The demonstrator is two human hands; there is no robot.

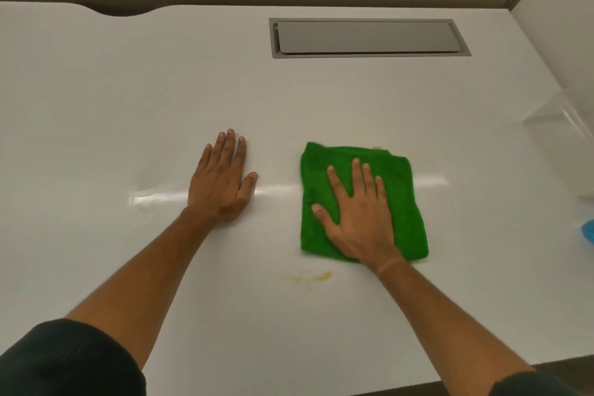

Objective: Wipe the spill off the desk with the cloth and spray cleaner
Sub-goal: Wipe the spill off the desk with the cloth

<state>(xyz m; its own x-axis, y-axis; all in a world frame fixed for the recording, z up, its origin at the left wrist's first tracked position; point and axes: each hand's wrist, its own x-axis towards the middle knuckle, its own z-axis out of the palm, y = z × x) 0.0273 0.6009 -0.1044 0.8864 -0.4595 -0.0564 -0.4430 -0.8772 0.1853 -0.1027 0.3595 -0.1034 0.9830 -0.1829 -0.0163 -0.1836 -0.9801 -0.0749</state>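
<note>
Now the right hand presses flat on the cloth to wipe; the spill sits just nearer; the left hand braces flat, fingers straight.

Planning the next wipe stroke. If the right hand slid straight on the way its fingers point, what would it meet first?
The right hand lies flat on the cloth, fingers pointing away. Beyond the cloth's far edge the desk looks bare up to the grey hatch, probably the first thing met.
</note>
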